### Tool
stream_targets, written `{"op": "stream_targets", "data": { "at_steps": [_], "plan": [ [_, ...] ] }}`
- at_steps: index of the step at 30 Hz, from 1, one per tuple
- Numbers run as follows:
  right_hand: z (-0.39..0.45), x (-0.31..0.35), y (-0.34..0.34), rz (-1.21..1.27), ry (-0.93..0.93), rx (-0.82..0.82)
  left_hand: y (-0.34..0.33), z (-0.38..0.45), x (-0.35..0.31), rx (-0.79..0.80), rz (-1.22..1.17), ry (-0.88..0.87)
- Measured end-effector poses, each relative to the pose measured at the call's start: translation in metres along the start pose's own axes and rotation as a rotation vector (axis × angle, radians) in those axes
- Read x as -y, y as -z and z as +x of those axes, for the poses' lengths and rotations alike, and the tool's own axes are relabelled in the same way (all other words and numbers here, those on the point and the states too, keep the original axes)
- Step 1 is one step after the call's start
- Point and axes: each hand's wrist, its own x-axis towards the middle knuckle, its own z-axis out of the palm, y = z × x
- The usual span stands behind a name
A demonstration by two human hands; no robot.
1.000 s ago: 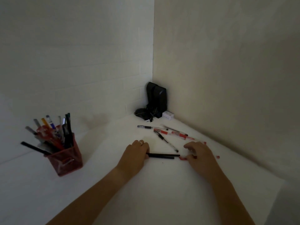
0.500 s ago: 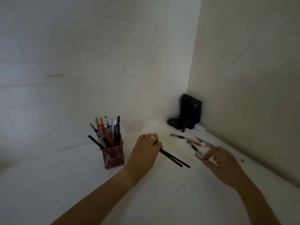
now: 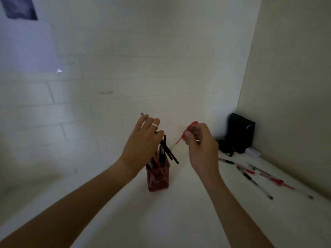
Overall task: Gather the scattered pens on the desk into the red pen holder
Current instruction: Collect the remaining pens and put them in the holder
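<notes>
The red mesh pen holder [image 3: 158, 179] stands mid-desk with several pens in it. My left hand [image 3: 143, 140] hovers right above it and holds two black pens [image 3: 170, 153], whose lower ends slant out over the holder's right rim. My right hand [image 3: 200, 140], just right of the holder, pinches a red pen [image 3: 186, 133] with its tip pointing down-left toward the holder. Several red and black pens [image 3: 258, 175] lie scattered on the desk at the right, near the wall.
A black box-like device [image 3: 240, 131] with cables and a small white box [image 3: 252, 152] sit in the back right corner. White brick wall runs behind the holder; a beige wall closes the right side. The white desk [image 3: 161, 221] spreads toward me.
My left hand lifted the two black pens off the desk and carried them over the holder. My right hand picked up a red pen and raised it beside the holder. The view swung left.
</notes>
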Motion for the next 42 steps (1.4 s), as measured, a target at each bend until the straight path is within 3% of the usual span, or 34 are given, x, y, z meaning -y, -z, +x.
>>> {"op": "stream_targets", "data": {
  "at_steps": [5, 9, 16, 36, 42],
  "plan": [
    [-0.011, -0.008, -0.037, -0.119, 0.009, 0.107, -0.012, -0.010, -0.005, 0.141, 0.080, -0.061],
    [-0.024, -0.025, -0.053, -0.235, 0.021, 0.241, -0.016, -0.009, 0.002, 0.145, 0.108, -0.032],
    [-0.033, -0.038, -0.062, -0.255, 0.040, 0.304, -0.023, -0.008, 0.012, 0.151, 0.148, -0.065],
    [-0.004, -0.019, -0.058, -0.166, -0.032, 0.252, 0.016, 0.023, 0.014, -0.067, 0.293, -0.220],
    [-0.014, -0.036, -0.057, -0.312, -0.051, 0.372, 0.006, 0.011, 0.001, 0.116, 0.288, -0.316]
  ]
}}
